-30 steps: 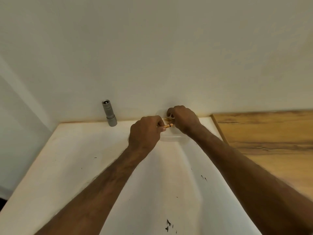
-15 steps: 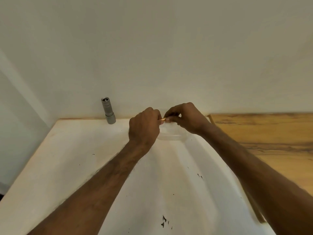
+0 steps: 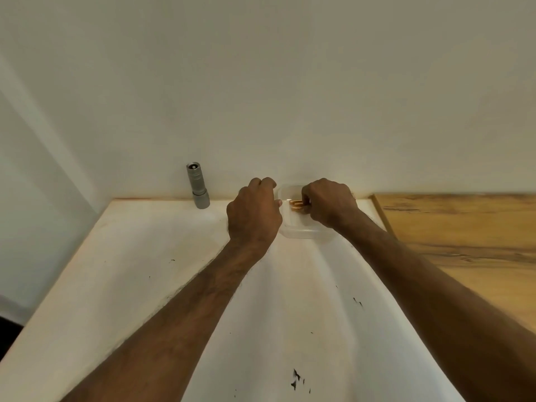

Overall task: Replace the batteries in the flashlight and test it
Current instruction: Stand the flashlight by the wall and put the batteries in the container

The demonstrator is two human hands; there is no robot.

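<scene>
A grey metal flashlight (image 3: pixel 198 185) stands upright on its wide end against the wall, left of both hands. A small clear plastic container (image 3: pixel 301 232) sits at the back of the white table. Copper-coloured batteries (image 3: pixel 296 205) lie inside it, their ends poking out from under my right hand (image 3: pixel 329 204), whose fingers are curled down onto them. My left hand (image 3: pixel 254 216) is curled into a fist just left of the container, thumb tip at its rim. What the fist holds, if anything, is hidden.
The white table (image 3: pixel 145 271) has black scuff marks near its front. A wood-grain surface (image 3: pixel 464 233) adjoins it on the right. A plain wall rises directly behind the flashlight and container.
The hands, which met over one battery above the container, have separated. My right hand has dropped into the container onto the batteries, and my left hand has drawn back to its left rim.
</scene>
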